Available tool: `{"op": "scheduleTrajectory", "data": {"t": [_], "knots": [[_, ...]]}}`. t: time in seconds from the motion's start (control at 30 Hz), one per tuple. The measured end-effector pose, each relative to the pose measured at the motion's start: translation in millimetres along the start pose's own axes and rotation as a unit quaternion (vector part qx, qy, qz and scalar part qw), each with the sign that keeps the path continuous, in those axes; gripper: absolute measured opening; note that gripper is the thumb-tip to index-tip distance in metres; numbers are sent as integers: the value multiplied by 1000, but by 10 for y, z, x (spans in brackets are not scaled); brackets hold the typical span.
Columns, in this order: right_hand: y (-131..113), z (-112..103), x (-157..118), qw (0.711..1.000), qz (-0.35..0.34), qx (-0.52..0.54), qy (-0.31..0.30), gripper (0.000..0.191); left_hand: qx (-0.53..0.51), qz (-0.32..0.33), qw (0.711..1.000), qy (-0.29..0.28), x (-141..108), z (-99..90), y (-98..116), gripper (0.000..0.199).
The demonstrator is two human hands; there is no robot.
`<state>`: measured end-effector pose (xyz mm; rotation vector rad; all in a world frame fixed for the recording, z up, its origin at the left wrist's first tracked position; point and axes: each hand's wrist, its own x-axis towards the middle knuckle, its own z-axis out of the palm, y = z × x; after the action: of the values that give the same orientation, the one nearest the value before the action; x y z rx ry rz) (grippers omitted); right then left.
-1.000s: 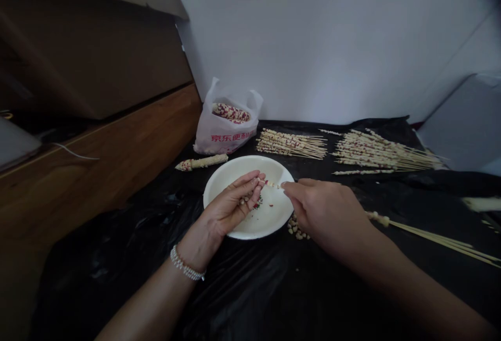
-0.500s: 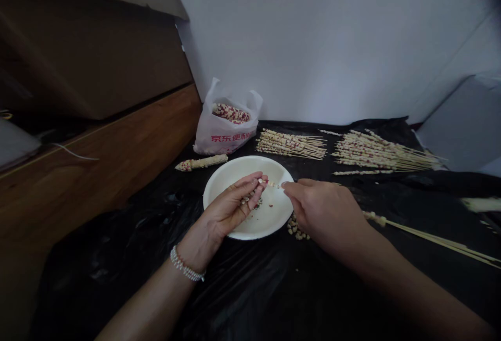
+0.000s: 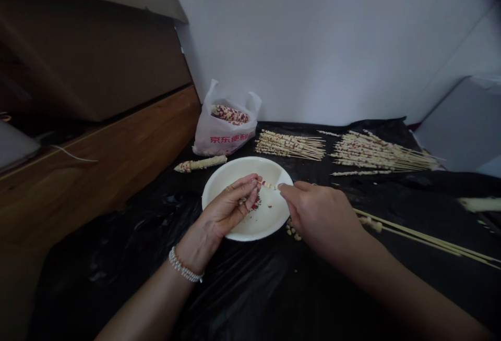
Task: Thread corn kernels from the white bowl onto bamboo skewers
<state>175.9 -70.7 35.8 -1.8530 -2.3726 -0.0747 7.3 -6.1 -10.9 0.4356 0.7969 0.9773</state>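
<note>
Above the white bowl (image 3: 276, 221), my left hand (image 3: 230, 203) is cupped, its thumb and fingers pinched at the tip of a thin skewer. A few corn kernels (image 3: 241, 201) show in its curled fingers. My right hand (image 3: 319, 208) grips the same skewer of corn kernels (image 3: 269, 185) from the right; pale and dark red kernels are threaded along the stretch between the hands. Dark red and pale bits (image 3: 255, 203) lie in the bowl beneath my fingers. Loose pale kernels (image 3: 291, 229) sit on the black sheet, partly hidden by my right hand.
Behind the bowl stand a white plastic bag (image 3: 223, 140) of corn cobs and a mostly stripped cob (image 3: 203, 163). Two piles of threaded skewers (image 3: 289, 144) (image 3: 371, 152) lie at the back. Bare skewers (image 3: 426, 234) lie right, on the black sheet (image 3: 250, 294).
My right hand has shifted slightly left, toward the left hand. The left fingers have closed at the skewer's tip, and fewer kernels show in that palm. More bare skewer length shows beyond my right wrist.
</note>
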Motion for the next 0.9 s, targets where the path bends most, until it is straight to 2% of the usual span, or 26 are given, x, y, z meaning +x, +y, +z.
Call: {"op": "scheduleTrajectory", "data": {"t": [0.73, 0.9], "knots": [[-26, 93, 6, 999, -21, 21, 16, 16, 8, -8, 999, -38, 21, -49, -4, 14], [-38, 150, 10, 999, -25, 28, 37, 15, 9, -8, 999, -42, 19, -55, -9, 15]]}}
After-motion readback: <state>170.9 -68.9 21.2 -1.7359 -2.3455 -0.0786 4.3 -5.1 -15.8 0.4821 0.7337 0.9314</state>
